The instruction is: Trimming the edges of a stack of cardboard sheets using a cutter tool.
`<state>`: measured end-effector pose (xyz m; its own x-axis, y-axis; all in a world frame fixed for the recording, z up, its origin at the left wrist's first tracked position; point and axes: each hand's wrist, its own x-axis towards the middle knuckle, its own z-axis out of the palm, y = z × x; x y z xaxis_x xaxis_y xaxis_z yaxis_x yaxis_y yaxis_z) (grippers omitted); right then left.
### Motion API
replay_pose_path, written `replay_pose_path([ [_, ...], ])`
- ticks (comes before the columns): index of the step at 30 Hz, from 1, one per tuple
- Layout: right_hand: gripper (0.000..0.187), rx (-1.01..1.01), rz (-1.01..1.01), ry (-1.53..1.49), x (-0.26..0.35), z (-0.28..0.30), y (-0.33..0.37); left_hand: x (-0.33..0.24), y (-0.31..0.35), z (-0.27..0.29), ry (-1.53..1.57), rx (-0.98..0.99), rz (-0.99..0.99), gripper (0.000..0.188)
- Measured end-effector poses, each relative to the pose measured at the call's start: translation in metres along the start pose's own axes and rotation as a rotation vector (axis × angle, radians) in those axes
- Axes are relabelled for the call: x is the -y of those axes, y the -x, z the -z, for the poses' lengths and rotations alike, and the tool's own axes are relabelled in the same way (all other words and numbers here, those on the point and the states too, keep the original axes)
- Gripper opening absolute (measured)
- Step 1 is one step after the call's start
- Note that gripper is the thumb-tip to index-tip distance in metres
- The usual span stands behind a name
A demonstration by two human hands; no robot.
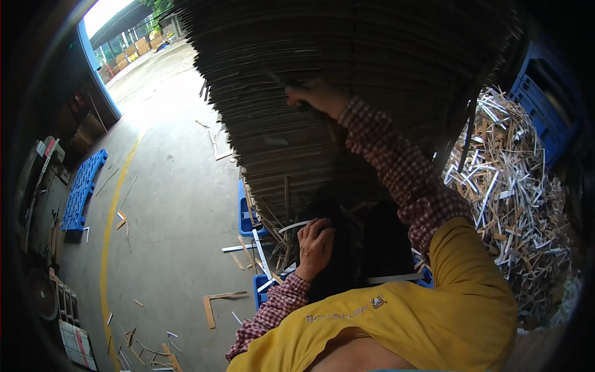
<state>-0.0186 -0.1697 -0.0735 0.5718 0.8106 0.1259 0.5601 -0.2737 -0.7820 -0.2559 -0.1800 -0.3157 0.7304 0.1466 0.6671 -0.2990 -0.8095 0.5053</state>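
A tall stack of cardboard sheets (273, 133) with ragged edges rises in front of me, mostly in shadow. My right hand (319, 96) is raised against its face, closed around a slim dark tool (273, 77) that points to the upper left. Shadow hides the tool's exact kind. Lower down, my left hand (315, 245) rests on my dark-trousered knee, its fingers laid over it. A thin pale strip (293, 226) ends beside those fingertips; whether they touch it I cannot tell.
Blue plastic pallet parts (245, 214) show under the stack. A large heap of white and brown cardboard strips (505, 186) lies to the right, beside a blue crate (545, 102). At left, a blue pallet (85, 189) and scattered scraps (214, 307) lie on the concrete floor (176, 217).
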Motion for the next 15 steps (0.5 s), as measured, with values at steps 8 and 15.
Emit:
replay_pose_path([
  [8, 0.052, -0.114, -0.142, -0.351, 0.022, 0.014, -0.005, 0.000, 0.004, -0.006, 0.012, 0.014, 0.002, 0.017],
  [15, 0.044, -0.211, -0.078, -0.179, 0.005, -0.007, -0.013, -0.006, -0.003, -0.008, 0.011, 0.026, -0.037, 0.017],
])
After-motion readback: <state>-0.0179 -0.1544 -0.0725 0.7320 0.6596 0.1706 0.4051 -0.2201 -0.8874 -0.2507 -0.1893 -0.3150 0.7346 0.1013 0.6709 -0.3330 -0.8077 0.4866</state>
